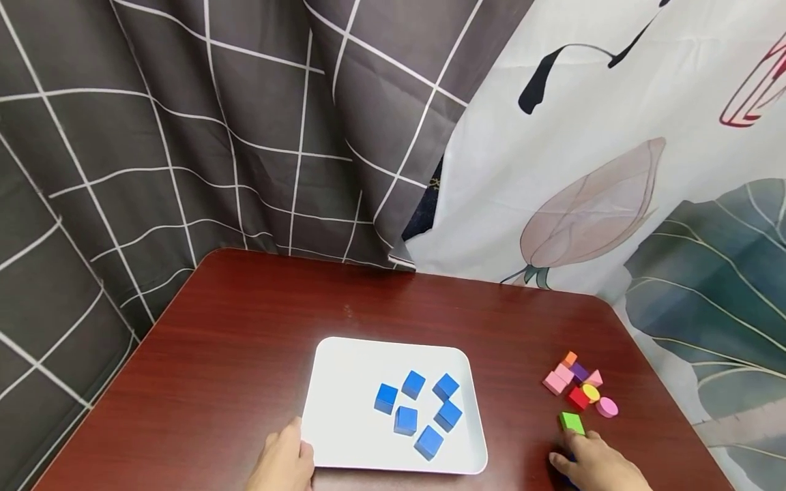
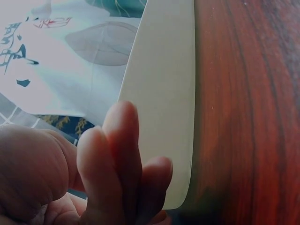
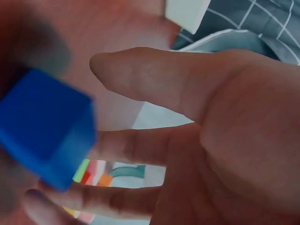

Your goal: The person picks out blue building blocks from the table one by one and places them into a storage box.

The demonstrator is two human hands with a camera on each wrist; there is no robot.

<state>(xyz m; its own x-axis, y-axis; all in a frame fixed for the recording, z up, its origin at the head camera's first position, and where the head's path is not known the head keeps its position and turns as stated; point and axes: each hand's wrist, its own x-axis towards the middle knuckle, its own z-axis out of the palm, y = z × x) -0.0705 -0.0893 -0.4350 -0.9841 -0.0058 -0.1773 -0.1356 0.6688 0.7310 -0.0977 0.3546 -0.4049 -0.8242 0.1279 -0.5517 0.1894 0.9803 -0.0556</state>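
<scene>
My left hand (image 1: 282,458) grips the lower left corner of a white tray (image 1: 344,395). In the left wrist view, its fingertips lie against the outer side of the tray wall (image 2: 161,93). Several blue cubes (image 1: 413,384) stand spread over the tray's middle and right part. Right of the tray, my right hand (image 1: 597,465) reaches low over the table. Close to its fingertips is another blue cube (image 3: 47,122); the thumb stands apart from it, and whether the fingers touch it I cannot tell. A green block (image 1: 572,423) lies just beyond this hand.
Farther back on the right lies a loose group of small blocks: pink cubes (image 1: 559,378), a purple block (image 1: 579,372), an orange block (image 1: 570,359), a red block (image 1: 578,397), a yellow disc (image 1: 591,393) and a pink disc (image 1: 606,407). Curtains (image 1: 245,136) hang behind the reddish-brown table (image 1: 245,327).
</scene>
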